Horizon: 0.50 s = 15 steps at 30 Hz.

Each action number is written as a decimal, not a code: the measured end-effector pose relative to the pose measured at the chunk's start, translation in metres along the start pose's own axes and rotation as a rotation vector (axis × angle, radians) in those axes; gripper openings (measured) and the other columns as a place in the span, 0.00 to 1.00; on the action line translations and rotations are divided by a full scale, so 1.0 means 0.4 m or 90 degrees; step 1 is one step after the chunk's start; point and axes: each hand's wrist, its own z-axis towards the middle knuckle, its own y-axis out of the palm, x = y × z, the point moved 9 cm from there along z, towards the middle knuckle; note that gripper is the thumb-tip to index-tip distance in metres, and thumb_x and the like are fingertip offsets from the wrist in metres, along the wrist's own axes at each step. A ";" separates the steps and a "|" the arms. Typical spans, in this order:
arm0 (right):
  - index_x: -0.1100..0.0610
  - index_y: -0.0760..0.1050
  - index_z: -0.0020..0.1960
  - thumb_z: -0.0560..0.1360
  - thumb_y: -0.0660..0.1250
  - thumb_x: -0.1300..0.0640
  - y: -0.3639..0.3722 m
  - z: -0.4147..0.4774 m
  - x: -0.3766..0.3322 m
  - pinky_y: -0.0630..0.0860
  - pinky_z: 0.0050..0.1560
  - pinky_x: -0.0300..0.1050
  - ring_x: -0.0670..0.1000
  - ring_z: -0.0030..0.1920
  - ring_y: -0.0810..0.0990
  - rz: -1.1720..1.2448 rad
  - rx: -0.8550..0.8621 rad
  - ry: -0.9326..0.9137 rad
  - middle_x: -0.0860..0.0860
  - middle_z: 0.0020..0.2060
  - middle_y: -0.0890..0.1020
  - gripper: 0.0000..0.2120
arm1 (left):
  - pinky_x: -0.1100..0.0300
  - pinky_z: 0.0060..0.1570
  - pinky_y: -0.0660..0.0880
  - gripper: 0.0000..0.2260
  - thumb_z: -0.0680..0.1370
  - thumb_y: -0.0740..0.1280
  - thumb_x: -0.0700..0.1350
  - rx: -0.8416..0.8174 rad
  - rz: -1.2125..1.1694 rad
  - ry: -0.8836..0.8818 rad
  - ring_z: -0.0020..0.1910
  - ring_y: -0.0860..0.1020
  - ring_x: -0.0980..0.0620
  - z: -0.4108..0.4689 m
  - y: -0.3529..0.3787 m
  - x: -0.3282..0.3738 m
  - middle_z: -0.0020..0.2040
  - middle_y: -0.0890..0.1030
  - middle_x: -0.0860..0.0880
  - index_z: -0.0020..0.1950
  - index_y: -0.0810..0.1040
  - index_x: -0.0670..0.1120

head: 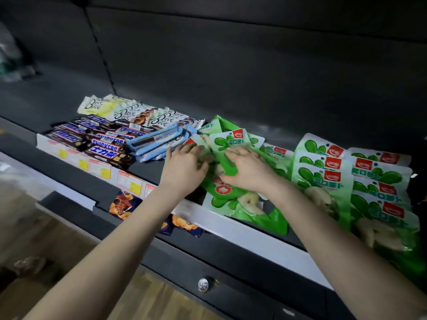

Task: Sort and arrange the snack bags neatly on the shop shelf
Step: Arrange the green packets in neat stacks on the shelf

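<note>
1. Both our hands are on the loose green bags heaped on the shelf, directly under our fingertips.
2. Our left hand lies with fingers spread flat on the heap's left edge. Our right hand lays its fingers across the top bag, but blur hides whether the thumb pinches it.
3. The bags' long axes run askew from front to back, leaning left. The tidy green rows lie just right of our right fingers, so that hand seems nearer.
</note>
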 end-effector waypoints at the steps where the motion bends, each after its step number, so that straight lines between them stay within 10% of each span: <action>1: 0.52 0.59 0.75 0.72 0.63 0.39 -0.002 0.004 -0.008 0.57 0.72 0.56 0.57 0.74 0.56 -0.024 0.009 -0.003 0.51 0.75 0.57 0.36 | 0.44 0.71 0.49 0.20 0.78 0.60 0.51 0.004 -0.004 -0.004 0.70 0.65 0.45 -0.001 -0.002 -0.008 0.70 0.70 0.48 0.70 0.69 0.48; 15: 0.56 0.70 0.69 0.78 0.57 0.45 -0.095 -0.007 0.067 0.74 0.57 0.50 0.58 0.60 0.75 0.061 0.177 0.102 0.58 0.65 0.74 0.24 | 0.47 0.72 0.46 0.18 0.79 0.57 0.50 -0.017 -0.055 0.004 0.68 0.67 0.44 0.005 0.025 0.002 0.67 0.73 0.48 0.69 0.70 0.50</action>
